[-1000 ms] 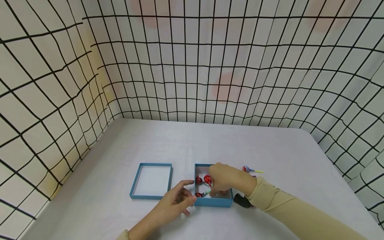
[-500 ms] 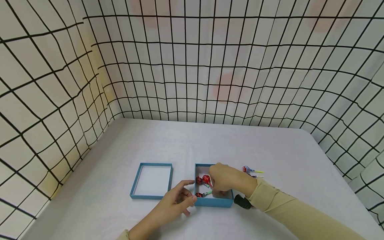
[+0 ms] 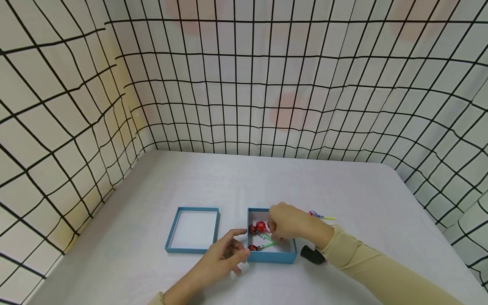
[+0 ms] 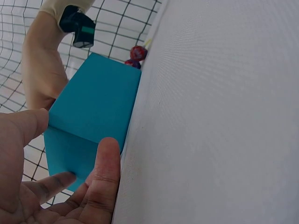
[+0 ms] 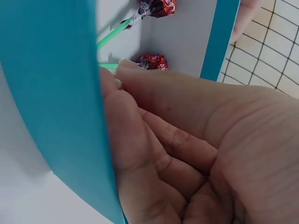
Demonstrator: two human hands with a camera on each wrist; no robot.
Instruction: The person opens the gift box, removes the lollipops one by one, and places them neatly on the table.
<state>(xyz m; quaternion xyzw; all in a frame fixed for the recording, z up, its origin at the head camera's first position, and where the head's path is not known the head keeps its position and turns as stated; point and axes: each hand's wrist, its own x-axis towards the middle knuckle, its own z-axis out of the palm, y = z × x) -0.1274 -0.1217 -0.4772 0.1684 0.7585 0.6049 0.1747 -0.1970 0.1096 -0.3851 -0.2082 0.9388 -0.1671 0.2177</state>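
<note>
Against the box [image 3: 271, 257] edge, left grip [image 3: 223, 253] rests loose; right grip [image 3: 288, 221] inside, hold unclear.

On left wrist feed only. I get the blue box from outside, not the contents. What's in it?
Observer: Lollipops. In the head view at least three red-wrapped lollipops lie inside the blue box.
Operator: I lose the right hand behind the box. Where are its fingertips?
Observer: Right wrist view has thumb and forefinger close together inside the box, beside a green stick. Can't tell if they pinch it.
Operator: Anything else out of my frame?
Observer: Yes, what looks like the lid, open side up, apart from the box, on the person's left.
</note>
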